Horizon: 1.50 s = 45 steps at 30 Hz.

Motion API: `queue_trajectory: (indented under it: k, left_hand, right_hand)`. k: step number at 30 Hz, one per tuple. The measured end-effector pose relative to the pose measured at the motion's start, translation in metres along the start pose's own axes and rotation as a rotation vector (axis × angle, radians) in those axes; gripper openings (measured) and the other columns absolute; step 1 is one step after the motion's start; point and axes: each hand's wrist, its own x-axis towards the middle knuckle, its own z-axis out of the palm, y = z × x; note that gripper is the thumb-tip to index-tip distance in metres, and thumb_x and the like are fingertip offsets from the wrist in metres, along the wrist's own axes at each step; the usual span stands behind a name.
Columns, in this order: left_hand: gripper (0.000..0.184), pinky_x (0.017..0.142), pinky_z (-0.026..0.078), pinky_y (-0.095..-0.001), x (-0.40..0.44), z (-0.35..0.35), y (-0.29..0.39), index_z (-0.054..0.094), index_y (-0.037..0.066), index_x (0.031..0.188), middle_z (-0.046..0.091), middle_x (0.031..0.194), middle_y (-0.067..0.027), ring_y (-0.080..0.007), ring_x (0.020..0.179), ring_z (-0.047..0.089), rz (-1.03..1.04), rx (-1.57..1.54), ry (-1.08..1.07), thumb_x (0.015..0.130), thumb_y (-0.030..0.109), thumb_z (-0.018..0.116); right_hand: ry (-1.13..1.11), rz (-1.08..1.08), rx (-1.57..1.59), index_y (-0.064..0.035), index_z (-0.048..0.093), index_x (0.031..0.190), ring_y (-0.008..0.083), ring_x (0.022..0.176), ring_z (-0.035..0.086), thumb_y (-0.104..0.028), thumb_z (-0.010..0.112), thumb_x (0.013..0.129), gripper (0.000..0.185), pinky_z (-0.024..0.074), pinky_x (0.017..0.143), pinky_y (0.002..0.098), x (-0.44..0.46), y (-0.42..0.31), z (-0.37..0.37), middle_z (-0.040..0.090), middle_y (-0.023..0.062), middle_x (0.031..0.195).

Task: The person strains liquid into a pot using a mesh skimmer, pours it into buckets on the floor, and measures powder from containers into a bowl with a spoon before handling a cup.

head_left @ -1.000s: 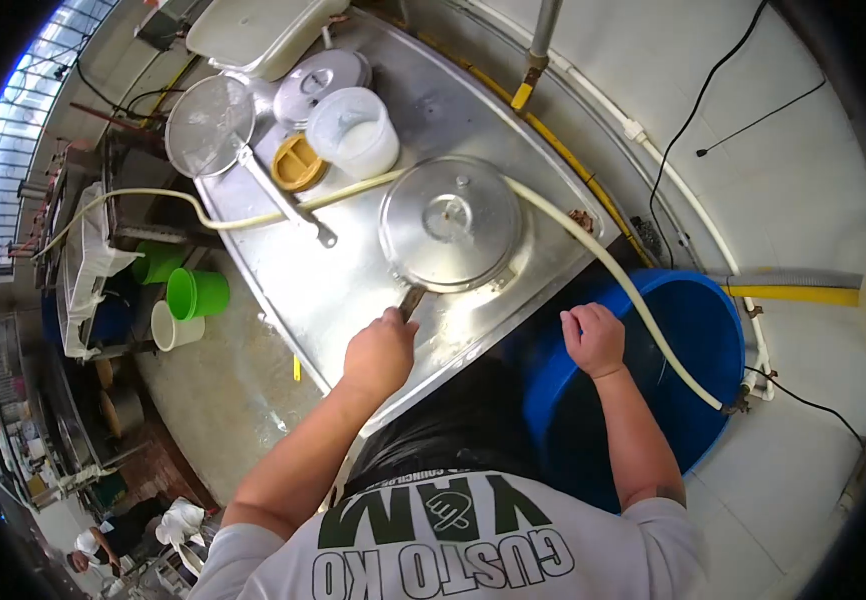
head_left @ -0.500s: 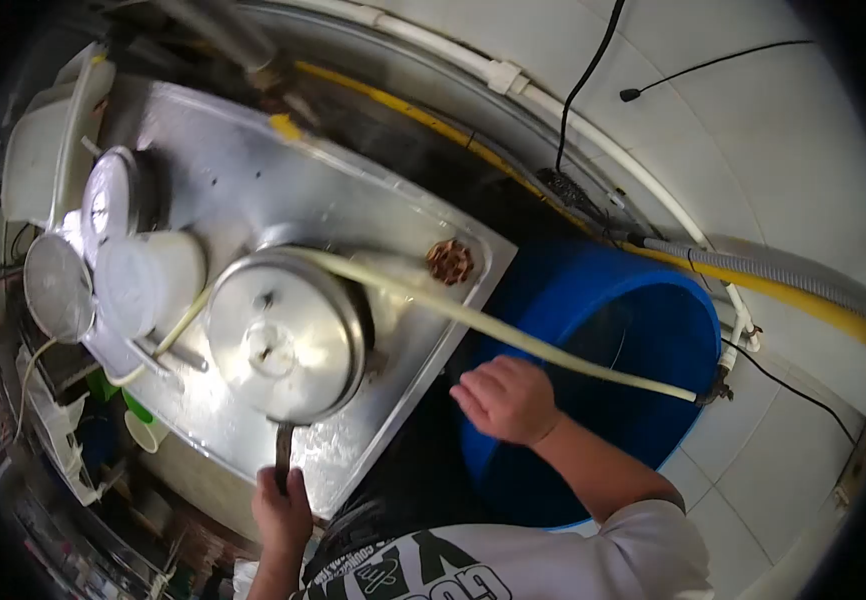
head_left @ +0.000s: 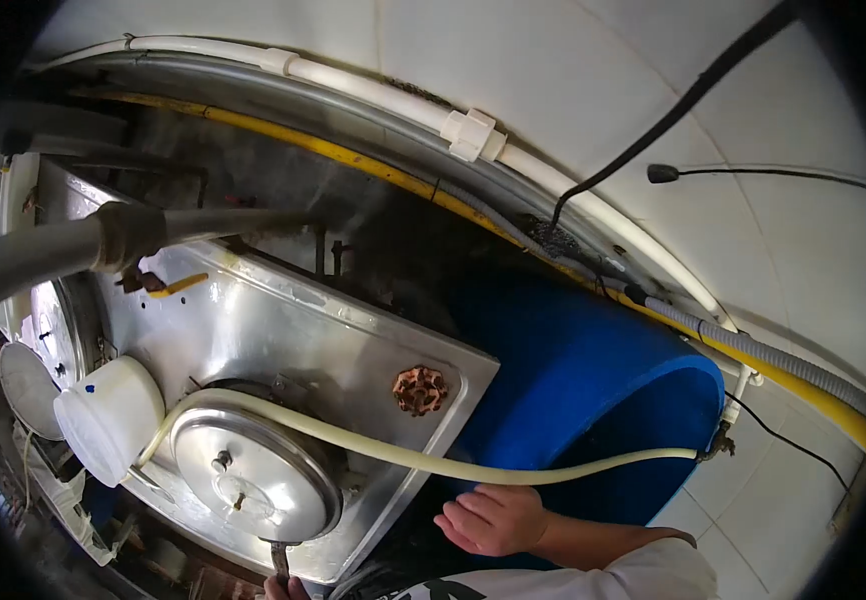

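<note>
My left hand (head_left: 288, 588) is at the bottom edge, mostly cut off, with its fingers around the dark handle (head_left: 280, 560) of a pressure cooker. The silver pressure cooker (head_left: 253, 480) sits on the metal counter, its round lid on top with a small valve and knob. A pale yellow hose (head_left: 403, 455) runs behind the lid and across to a tap (head_left: 721, 442) at the right. Just below the hose is my right hand (head_left: 498, 520), its fingers curled in loosely and nothing visible in them.
A stainless steel counter (head_left: 283, 335) carries a brown rosette-shaped drain piece (head_left: 421, 390), a white bucket (head_left: 108, 420) and another metal pot (head_left: 58, 330). A large blue barrel (head_left: 583, 370) stands to the right. A thick grey pipe (head_left: 33, 262) with a yellow-handled valve crosses the upper left.
The view has shifted, so the cooker and both hands appear lower in the frame. The hose now sags and bends more. My left hand keeps its hold on the handle.
</note>
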Motion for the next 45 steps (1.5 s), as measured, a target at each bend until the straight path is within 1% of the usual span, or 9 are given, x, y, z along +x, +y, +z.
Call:
queue_trajectory:
  k: [12,16,18,20,30,35,39,42,45]
  left_hand:
    - [0.036,0.094,0.053,-0.042,-0.001,0.0,-0.002,0.067,0.003,0.116,0.07,0.113,-0.0174,-0.0319,0.104,0.067,-0.183,0.352,-0.051,0.104,0.035,0.056]
    - [0.031,0.086,0.053,-0.0454,-0.001,0.024,-0.047,0.062,0.002,0.121,0.068,0.108,-0.0179,-0.0367,0.098,0.066,0.013,0.224,-0.018,0.105,0.026,0.051]
    - [0.019,0.07,0.05,-0.0515,0.005,0.016,-0.008,0.061,0.0,0.096,0.064,0.081,-0.025,-0.0476,0.078,0.064,-0.005,-0.034,0.233,0.095,0.019,0.064]
    - [0.025,0.068,0.048,-0.0541,0.005,0.012,0.0,0.06,0.002,0.093,0.064,0.082,-0.023,-0.0476,0.077,0.062,0.077,-0.063,0.232,0.095,0.026,0.065]
    - [0.027,0.074,0.052,-0.0543,-0.007,-0.009,-0.001,0.065,0.002,0.102,0.069,0.088,-0.0258,-0.0475,0.085,0.067,0.219,-0.32,0.21,0.096,0.029,0.067]
    - [0.032,0.079,0.053,-0.0553,-0.002,-0.002,-0.025,0.062,-0.001,0.107,0.07,0.089,-0.0275,-0.0489,0.088,0.067,0.323,-0.455,0.187,0.097,0.03,0.064]
    - [0.049,0.084,0.054,-0.052,-0.015,0.004,-0.063,0.057,-0.005,0.127,0.069,0.098,-0.0309,-0.0476,0.093,0.068,0.556,-0.596,0.171,0.099,0.036,0.063]
    - [0.058,0.086,0.055,-0.0457,-0.044,0.005,-0.123,0.054,-0.005,0.137,0.069,0.107,-0.0315,-0.0428,0.097,0.07,0.613,-0.662,0.11,0.1,0.039,0.064]
    - [0.05,0.085,0.056,-0.0402,-0.074,0.045,-0.205,0.06,-0.004,0.131,0.072,0.106,-0.0264,-0.0355,0.097,0.072,0.458,-0.914,0.258,0.098,0.033,0.068]
  right_hand:
    - [0.08,-0.015,0.069,-0.0095,0.065,0.09,0.0151,0.068,0.06,-0.024,0.08,0.083,0.022,0.0518,0.067,0.0297,-0.001,0.005,0.0,0.058,0.0002,0.079]
    - [0.109,-0.028,0.04,-0.0083,0.065,0.089,0.0165,0.067,0.06,-0.023,0.08,0.083,0.021,0.0527,0.067,0.0306,0.002,0.002,0.0,0.059,0.0013,0.078]
    - [0.063,0.012,-0.042,-0.0076,0.065,0.088,0.0182,0.066,0.061,-0.021,0.079,0.084,0.019,0.0524,0.066,0.0307,0.002,-0.001,0.0,0.059,0.0021,0.077]
    - [0.109,0.032,-0.063,-0.0085,0.064,0.084,0.0212,0.064,0.061,-0.019,0.077,0.085,0.016,0.0503,0.062,0.0333,0.002,-0.003,0.006,0.059,0.0042,0.072]
    - [0.242,-0.069,-0.115,-0.0038,0.067,0.088,0.0307,0.066,0.061,-0.007,0.072,0.09,0.006,0.0496,0.059,0.0399,0.001,-0.03,0.021,0.064,0.0117,0.076]
    - [0.393,-0.354,0.049,-0.0005,0.066,0.105,0.0303,0.07,0.064,-0.007,0.072,0.093,0.015,0.0502,0.06,0.0376,0.089,-0.178,0.033,0.066,0.014,0.08]
    - [-0.124,-0.238,0.286,0.0003,0.065,0.104,0.0439,0.087,0.066,-0.024,0.07,0.093,0.027,0.0521,0.072,0.0481,0.19,-0.311,0.134,0.069,0.0232,0.091]
    - [-0.59,-0.104,-0.095,0.0064,0.065,0.112,0.0399,0.095,0.071,-0.04,0.075,0.086,0.054,0.0549,0.083,0.0461,0.269,-0.338,0.258,0.072,0.0273,0.104]
    - [-0.617,-0.039,-0.204,0.0053,0.063,0.123,0.042,0.104,0.07,-0.034,0.079,0.081,0.06,0.0556,0.09,0.0467,0.291,-0.344,0.342,0.07,0.0292,0.116]
